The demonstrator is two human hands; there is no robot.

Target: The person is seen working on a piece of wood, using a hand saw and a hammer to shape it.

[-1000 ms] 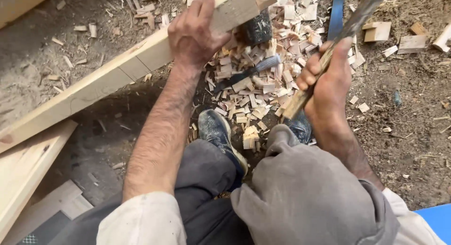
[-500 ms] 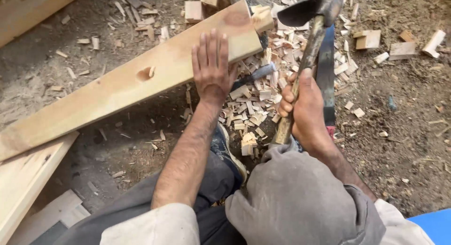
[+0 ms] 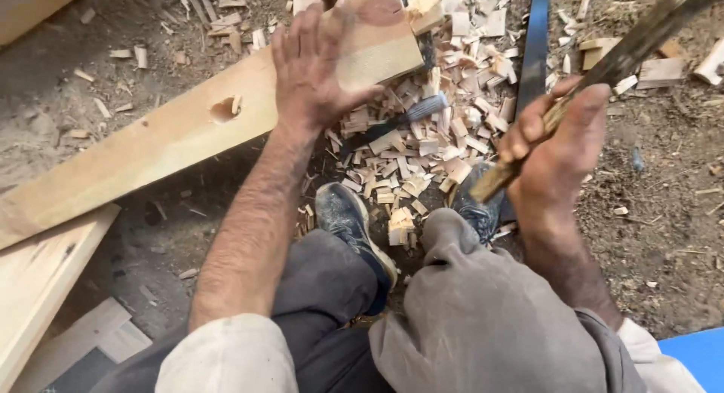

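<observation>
My left hand (image 3: 313,69) lies flat with spread fingers on the near end of a long pale wooden plank (image 3: 173,136), which runs from lower left to top centre and has a notch cut in it. My right hand (image 3: 562,148) is closed around the wooden handle (image 3: 603,69) of a chopping tool. The handle rises to the upper right and its head is out of frame. Between my hands lies a heap of wood chips (image 3: 426,148) on the dirt.
A dark saw blade (image 3: 535,46) lies flat beyond the chips. A chisel-like tool (image 3: 400,121) rests among them. My shoes (image 3: 351,219) and bent knees fill the bottom. More planks (image 3: 38,287) lie at the left, offcuts (image 3: 660,72) at the right.
The tool's head has swung up and right out of view. My left hand stays pressed on the plank, which has slid toward the chips.
</observation>
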